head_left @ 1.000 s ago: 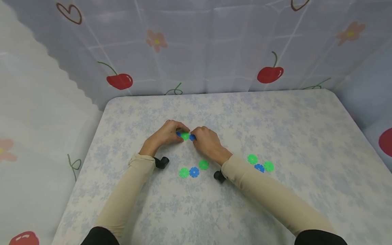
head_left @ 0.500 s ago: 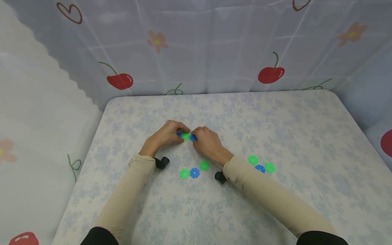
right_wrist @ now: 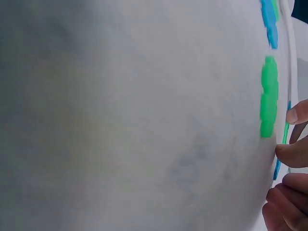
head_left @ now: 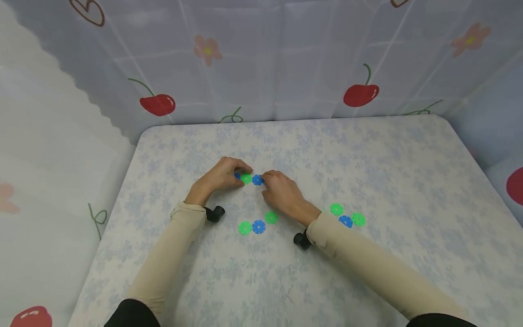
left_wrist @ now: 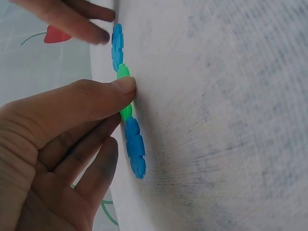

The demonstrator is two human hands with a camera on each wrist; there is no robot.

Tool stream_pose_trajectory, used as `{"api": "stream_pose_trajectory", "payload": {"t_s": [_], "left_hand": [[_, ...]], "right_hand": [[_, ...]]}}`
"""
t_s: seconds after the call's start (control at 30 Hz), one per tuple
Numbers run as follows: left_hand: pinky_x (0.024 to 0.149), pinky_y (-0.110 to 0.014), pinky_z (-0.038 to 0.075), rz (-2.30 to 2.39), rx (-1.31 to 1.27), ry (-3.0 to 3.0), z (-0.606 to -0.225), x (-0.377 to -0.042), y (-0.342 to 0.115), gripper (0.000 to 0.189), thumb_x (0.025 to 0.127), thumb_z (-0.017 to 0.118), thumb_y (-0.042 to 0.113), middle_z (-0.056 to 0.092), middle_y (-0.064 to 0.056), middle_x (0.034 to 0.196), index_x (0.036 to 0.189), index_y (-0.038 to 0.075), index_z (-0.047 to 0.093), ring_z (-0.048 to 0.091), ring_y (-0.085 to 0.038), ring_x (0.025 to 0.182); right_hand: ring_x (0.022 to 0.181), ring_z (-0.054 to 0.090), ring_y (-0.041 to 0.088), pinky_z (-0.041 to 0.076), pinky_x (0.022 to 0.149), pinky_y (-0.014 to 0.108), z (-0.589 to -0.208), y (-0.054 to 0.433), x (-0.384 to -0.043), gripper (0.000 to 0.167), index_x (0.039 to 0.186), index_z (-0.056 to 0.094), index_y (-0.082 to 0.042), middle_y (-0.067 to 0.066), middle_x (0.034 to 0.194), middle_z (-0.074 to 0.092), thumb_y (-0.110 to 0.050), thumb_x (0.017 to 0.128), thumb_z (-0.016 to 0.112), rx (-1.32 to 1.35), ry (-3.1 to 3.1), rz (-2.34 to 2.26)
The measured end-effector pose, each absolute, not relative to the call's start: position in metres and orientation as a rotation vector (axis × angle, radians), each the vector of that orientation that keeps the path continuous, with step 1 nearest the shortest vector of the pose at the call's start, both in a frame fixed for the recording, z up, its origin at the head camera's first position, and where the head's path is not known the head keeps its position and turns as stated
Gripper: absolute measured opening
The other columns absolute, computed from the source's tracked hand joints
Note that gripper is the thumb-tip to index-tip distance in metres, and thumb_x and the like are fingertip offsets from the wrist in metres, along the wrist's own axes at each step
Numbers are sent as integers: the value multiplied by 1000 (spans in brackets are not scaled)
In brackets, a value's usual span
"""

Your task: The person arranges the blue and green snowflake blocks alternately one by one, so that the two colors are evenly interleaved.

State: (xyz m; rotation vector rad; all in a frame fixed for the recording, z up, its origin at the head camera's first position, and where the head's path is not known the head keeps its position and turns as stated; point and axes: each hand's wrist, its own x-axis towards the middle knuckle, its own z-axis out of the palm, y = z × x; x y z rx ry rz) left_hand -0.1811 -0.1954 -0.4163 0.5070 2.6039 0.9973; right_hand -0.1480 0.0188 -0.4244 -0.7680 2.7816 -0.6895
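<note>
Small notched plastic discs form a joined row of blue, green and blue at the middle of the table. My left hand (head_left: 220,176) pinches the green disc (left_wrist: 126,111) between thumb and fingers. A blue disc (left_wrist: 135,147) sits on its near side in the left wrist view, partly covered by that hand in the head view. At the other end is the second blue disc (head_left: 257,180). My right hand (head_left: 283,193) is just right of this disc, its fingers loosely bent; the left wrist view shows its fingertips (left_wrist: 102,36) slightly apart from the disc.
Nearer me lie a green disc (head_left: 245,228), a blue disc (head_left: 259,226) and another green disc (head_left: 271,217). To the right, by my right sleeve (head_left: 367,259), are a green disc (head_left: 337,209), a blue disc (head_left: 345,221) and a green disc (head_left: 358,219). A patterned cloth (head_left: 229,281) covers the table.
My right hand has let go of the blue disc at the row's right end and moved a little to the right, uncovering it. My left hand keeps its pinch on the green disc.
</note>
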Motion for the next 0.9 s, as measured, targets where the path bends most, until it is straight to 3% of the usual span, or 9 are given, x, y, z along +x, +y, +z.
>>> {"api": "stream_pose_trajectory", "payload": {"t_s": [0.23, 0.67, 0.9], "left_hand": [[97, -38, 50, 992, 530, 2605, -419, -182, -195, 42, 79, 79, -3, 68, -12, 120, 119, 3, 70, 62, -27, 113], [103, -38, 46, 1146, 647, 2583, -422, -182, -189, 43, 77, 83, 3, 69, -9, 119, 118, 2, 71, 61, -24, 115], [99, -36, 49, 1144, 672, 2532, -425, -184, -178, 41, 78, 81, -1, 70, -10, 116, 117, 0, 70, 63, -23, 113]], "right_hand": [[127, 52, 29, 48, 100, 44, -425, 35, -129, 37, 129, 64, -2, 12, 134, 59, -12, 94, 67, -766, 2723, -718], [125, 55, 26, 49, 99, 41, -420, 57, -91, 36, 127, 66, -5, 8, 132, 62, -8, 92, 68, -894, 2655, -738], [119, 58, 23, 52, 95, 39, -424, 56, -83, 33, 120, 70, -7, 5, 123, 66, -8, 88, 74, -963, 2646, -768]]}}
